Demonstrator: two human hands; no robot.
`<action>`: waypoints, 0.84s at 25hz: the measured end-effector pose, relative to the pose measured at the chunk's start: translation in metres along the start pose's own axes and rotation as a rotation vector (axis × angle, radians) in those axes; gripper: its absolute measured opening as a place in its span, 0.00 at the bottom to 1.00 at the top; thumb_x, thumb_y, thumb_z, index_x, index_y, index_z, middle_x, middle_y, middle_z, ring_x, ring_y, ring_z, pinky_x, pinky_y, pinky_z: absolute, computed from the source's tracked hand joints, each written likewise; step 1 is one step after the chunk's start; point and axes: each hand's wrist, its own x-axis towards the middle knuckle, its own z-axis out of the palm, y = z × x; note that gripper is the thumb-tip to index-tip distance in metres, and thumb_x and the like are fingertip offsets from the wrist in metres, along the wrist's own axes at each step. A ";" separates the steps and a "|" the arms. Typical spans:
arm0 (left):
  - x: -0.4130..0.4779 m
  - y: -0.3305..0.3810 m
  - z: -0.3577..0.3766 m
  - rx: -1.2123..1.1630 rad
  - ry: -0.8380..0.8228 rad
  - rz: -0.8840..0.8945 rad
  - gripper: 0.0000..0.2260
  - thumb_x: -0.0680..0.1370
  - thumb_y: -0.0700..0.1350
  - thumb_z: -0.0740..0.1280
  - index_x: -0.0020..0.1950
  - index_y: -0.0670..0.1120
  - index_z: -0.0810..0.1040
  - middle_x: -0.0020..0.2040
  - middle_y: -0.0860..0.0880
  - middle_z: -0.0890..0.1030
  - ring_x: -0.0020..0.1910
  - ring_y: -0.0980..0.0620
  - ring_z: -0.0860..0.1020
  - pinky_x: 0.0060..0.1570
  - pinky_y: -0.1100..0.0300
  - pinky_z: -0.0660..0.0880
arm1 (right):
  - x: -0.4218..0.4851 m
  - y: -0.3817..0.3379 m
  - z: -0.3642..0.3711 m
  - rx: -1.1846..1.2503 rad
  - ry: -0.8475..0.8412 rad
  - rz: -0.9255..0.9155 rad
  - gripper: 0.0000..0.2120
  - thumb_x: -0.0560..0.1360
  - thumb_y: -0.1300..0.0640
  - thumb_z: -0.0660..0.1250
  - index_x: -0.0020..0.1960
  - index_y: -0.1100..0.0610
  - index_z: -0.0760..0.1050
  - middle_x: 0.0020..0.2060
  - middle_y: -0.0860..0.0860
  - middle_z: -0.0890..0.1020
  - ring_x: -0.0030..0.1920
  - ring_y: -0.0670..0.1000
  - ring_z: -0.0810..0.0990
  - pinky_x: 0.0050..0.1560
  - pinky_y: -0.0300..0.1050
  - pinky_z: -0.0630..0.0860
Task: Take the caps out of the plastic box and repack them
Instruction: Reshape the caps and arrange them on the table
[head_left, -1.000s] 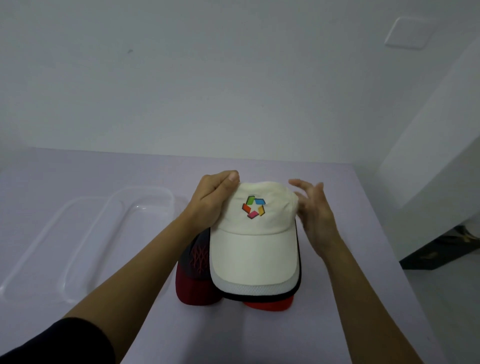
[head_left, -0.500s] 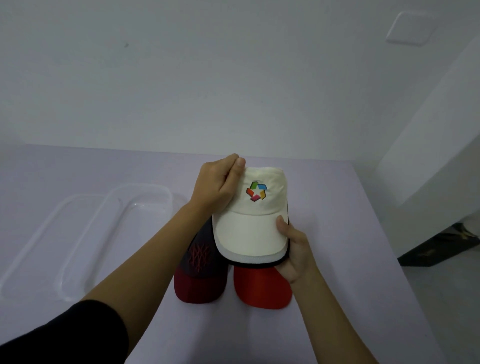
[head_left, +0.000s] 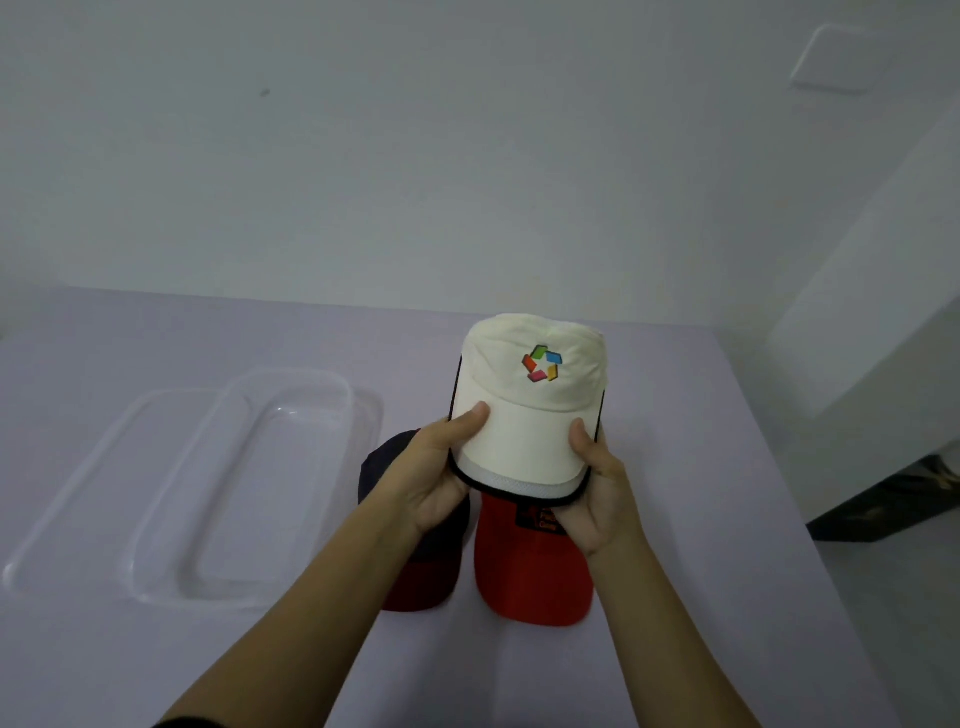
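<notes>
A cream cap (head_left: 530, 410) with a colourful logo tops a small stack of caps, lifted above the table. My left hand (head_left: 436, 478) grips the left side of the stacked brims, thumb on top. My right hand (head_left: 592, 488) grips the right side the same way. White mesh and black brims show under the cream one. A red cap (head_left: 530, 571) lies on the table below the stack. A dark navy cap with a red brim (head_left: 421, 577) lies beside it, partly hidden by my left arm. The clear plastic box (head_left: 244, 499) stands at the left with nothing in it.
The box's clear lid (head_left: 67, 514) lies under or beside the box on the left. The lilac table (head_left: 727, 519) ends at a wall behind and drops off on the right, where a white cabinet (head_left: 883, 312) stands.
My left hand has left the crown and taken the brims' left side. The stack has risen off the table and away from the red cap, which is now fully uncovered.
</notes>
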 end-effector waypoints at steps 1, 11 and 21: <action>0.001 -0.001 -0.001 -0.060 0.020 0.019 0.19 0.76 0.42 0.64 0.64 0.36 0.74 0.56 0.39 0.82 0.54 0.45 0.82 0.53 0.53 0.80 | 0.000 0.002 0.002 -0.018 -0.009 0.011 0.40 0.61 0.51 0.78 0.70 0.52 0.67 0.66 0.56 0.75 0.64 0.58 0.75 0.55 0.54 0.78; 0.004 -0.011 -0.029 0.741 0.229 0.310 0.21 0.75 0.57 0.64 0.63 0.45 0.76 0.58 0.48 0.82 0.57 0.51 0.80 0.59 0.51 0.77 | -0.018 0.026 0.002 0.285 0.041 0.137 0.35 0.64 0.61 0.76 0.68 0.61 0.68 0.61 0.61 0.78 0.58 0.61 0.80 0.48 0.52 0.82; 0.026 0.077 -0.016 1.207 -0.015 0.469 0.09 0.81 0.48 0.60 0.51 0.46 0.78 0.46 0.53 0.79 0.45 0.56 0.77 0.47 0.62 0.73 | -0.021 0.031 0.009 0.246 0.033 0.212 0.40 0.52 0.59 0.83 0.62 0.61 0.74 0.57 0.61 0.81 0.53 0.59 0.83 0.42 0.50 0.83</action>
